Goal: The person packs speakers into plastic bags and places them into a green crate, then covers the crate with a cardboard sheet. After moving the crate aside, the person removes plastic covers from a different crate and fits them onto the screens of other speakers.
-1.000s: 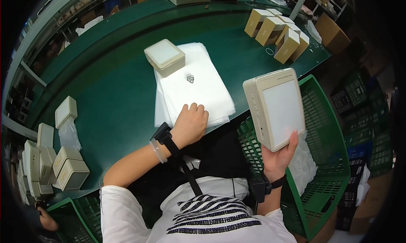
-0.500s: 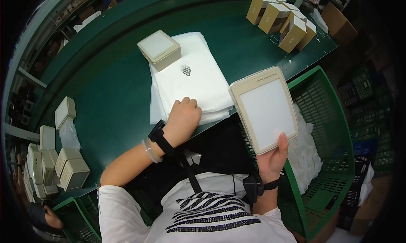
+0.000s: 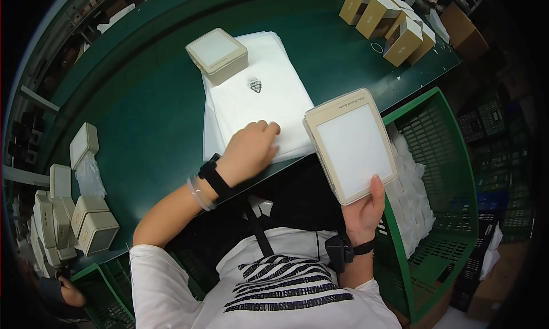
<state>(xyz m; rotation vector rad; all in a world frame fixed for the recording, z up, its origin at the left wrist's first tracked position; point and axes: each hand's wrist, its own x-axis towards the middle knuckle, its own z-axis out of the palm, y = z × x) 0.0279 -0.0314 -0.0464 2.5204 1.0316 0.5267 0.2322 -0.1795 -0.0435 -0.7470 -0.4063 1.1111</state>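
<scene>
My right hand (image 3: 363, 211) grips the lower end of a flat beige-framed box with a white panel (image 3: 353, 149), its thumb over the front. The box is tilted, beyond the table's near edge. A stack of white plastic bags (image 3: 257, 108) with a printed mark lies on the green table. Over its near edge is my left hand (image 3: 249, 154), fingers loosely bent and thumb apart from them, nothing visible between them. A similar, thicker-looking beige box (image 3: 217, 54) rests on the stack's far left corner.
Several beige boxes (image 3: 94, 226) are piled at the table's left edge, beside a clear plastic bag (image 3: 90, 174). Yellow-and-white cartons (image 3: 377, 17) stand far right. Right of me, a green crate (image 3: 468, 214) holds white wrapped items (image 3: 416, 197). Another person's arm (image 3: 71, 292) shows lower left.
My left hand has shifted slightly right and up over the bags, and its curled fingers have loosened. The box in my right hand has moved a little left. The whole view has shifted slightly.
</scene>
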